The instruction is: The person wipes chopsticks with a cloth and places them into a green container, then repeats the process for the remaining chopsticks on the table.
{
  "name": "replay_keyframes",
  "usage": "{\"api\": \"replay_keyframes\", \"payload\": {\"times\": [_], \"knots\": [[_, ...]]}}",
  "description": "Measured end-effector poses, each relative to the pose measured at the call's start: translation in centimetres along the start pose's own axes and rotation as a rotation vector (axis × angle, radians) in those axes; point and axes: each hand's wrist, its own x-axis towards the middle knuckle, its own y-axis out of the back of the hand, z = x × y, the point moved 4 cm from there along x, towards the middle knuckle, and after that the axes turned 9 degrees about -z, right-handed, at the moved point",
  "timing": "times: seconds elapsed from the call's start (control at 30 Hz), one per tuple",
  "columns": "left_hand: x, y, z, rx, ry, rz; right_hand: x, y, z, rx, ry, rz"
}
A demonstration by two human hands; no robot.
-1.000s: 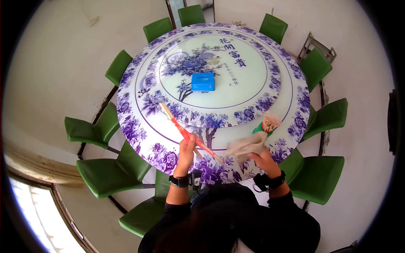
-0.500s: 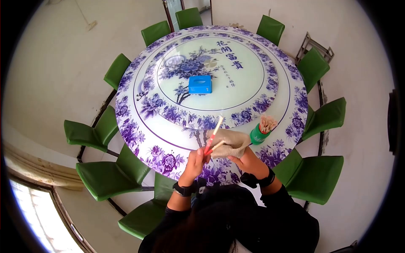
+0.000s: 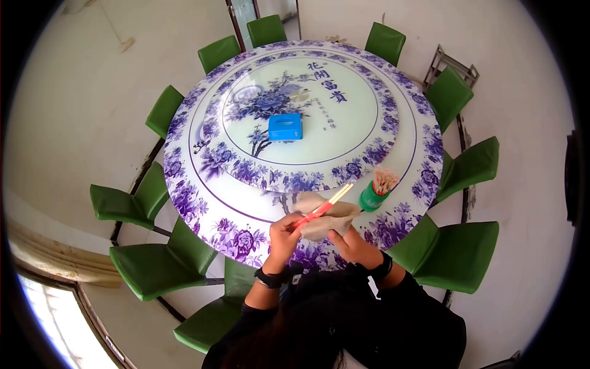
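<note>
My left hand (image 3: pixel 284 238) is closed around a pair of chopsticks (image 3: pixel 322 210). They are red at the held end and pale at the tips, which point up and to the right. A beige cloth (image 3: pixel 316 230) is gripped by my right hand (image 3: pixel 357 248), with the thumb on top and the other fingers mostly hidden beneath. The chopsticks lie across the cloth, above the near edge of the round table (image 3: pixel 246 210). Just beyond my right hand, a green container (image 3: pixel 372 199) holds several upright sticks (image 3: pixel 385 181), also chopstick-like.
A blue box (image 3: pixel 286 128) with an oval top opening sits on the flower-patterned turntable (image 3: pixel 344 144). Green chairs, such as one at the left (image 3: pixel 144 261) and one at the right (image 3: pixel 458 255), surround the table. A metal frame (image 3: pixel 452 64) leans near the back right wall.
The chopsticks have come together from a spread position and tilted to the right over the cloth. Both hands stay close together; the whole view has shifted slightly.
</note>
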Motion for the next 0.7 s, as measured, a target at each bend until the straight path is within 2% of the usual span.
{"api": "replay_keyframes", "payload": {"times": [0.07, 0.13, 0.17, 0.2, 0.27, 0.33, 0.4, 0.47, 0.5, 0.53, 0.6, 0.7], "knots": [[0.0, -0.7, -0.3, -0.105, 0.003, 0.028, -0.1, -1.0, 0.5, 0.064, -0.012, 0.014], [0.1, -1.4, -1.2, -0.311, 0.050, -0.043, -0.3, -1.6, 1.5, 0.204, -0.070, 0.114], [0.3, -1.6, -0.8, -0.203, -0.080, -0.095, -0.2, -1.5, 1.7, 0.202, -0.071, 0.151], [0.2, -1.8, -1.0, -0.203, -0.082, -0.095, 0.0, -1.5, 1.7, 0.201, -0.069, 0.151], [-0.2, -2.5, -2.5, -0.200, 0.154, -0.128, 0.3, -1.6, 2.4, 0.295, -0.191, 0.134], [-0.4, -2.5, -3.1, -0.106, 0.186, -0.116, 0.2, -1.7, 3.2, 0.297, -0.209, 0.211], [-0.2, -2.8, -2.8, -0.047, 0.110, -0.119, 0.1, -1.4, 3.9, 0.298, -0.227, 0.289], [-0.1, -2.8, -2.3, 0.075, 0.120, -0.186, 0.0, -0.5, 4.9, 0.590, -0.256, 0.462], [0.0, -2.9, -2.1, 0.197, 0.130, -0.253, 0.3, -0.2, 5.0, 0.749, -0.204, 0.464], [-0.2, -2.8, -2.3, 0.197, 0.130, -0.253, 0.6, 0.0, 4.8, 0.748, -0.204, 0.464], [-0.8, -3.1, -3.5, 0.201, 0.186, -0.349, 0.9, 0.2, 4.5, 0.991, -0.160, 0.559], [-1.5, -3.2, -4.0, -0.003, 0.236, -0.343, 0.9, 0.4, 5.0, 1.046, -0.186, 0.566]]}}
